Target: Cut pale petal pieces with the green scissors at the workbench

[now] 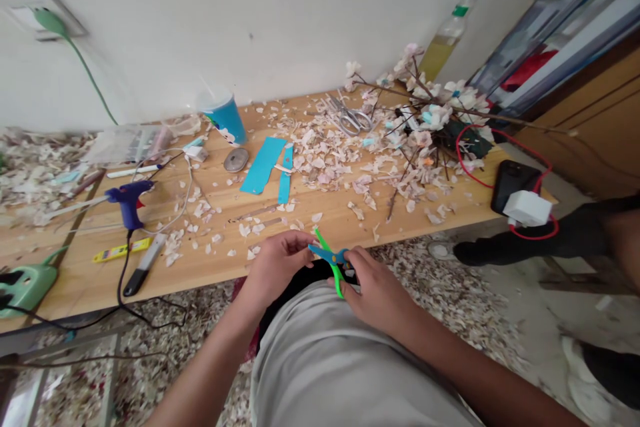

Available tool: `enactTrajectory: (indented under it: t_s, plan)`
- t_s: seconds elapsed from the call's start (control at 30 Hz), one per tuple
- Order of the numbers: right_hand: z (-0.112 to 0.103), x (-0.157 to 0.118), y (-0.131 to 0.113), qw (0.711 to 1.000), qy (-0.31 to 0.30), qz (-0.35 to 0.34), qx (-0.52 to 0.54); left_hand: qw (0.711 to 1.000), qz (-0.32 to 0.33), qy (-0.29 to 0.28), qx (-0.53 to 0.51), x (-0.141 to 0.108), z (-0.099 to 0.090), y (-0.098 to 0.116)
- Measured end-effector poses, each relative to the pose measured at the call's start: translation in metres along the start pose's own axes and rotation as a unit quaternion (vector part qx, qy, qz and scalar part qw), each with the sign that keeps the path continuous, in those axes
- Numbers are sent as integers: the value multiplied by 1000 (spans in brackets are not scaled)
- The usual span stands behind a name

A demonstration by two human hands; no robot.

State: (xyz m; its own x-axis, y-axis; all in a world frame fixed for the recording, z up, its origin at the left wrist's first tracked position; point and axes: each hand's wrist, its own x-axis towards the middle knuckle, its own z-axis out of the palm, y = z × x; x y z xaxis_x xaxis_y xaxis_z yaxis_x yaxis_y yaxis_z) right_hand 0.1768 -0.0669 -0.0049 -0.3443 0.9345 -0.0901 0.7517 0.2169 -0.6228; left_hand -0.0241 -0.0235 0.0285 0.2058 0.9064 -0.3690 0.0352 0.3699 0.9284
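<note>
My right hand grips green and blue scissors, their blades spread apart toward the left. At the blade tips is my left hand, with thumb and forefinger pinched together; whatever lies between them is too small to make out. Both hands are just off the table's front edge, above my lap. Beyond them on the wooden table lie a wide blue strip and a narrow blue strip, among many pale paper scraps.
Flowered branches, metal scissors and a bottle stand or lie at the back right. A phone is far right. Leftward are a blue cup, glue gun, yellow cutter and black-handled blade. Someone's legs show right.
</note>
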Motion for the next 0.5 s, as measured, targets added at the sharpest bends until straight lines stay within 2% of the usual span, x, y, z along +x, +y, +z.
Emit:
enactTrajectory:
  t_s: [0.2,0.5]
  plan:
    - [0,0,0,1000,0,0,-17,999,-14,21,20,0,-1,2]
    - [-2,1,3,995,17,-5,-95,995,-20,-23,93,0,-12,12]
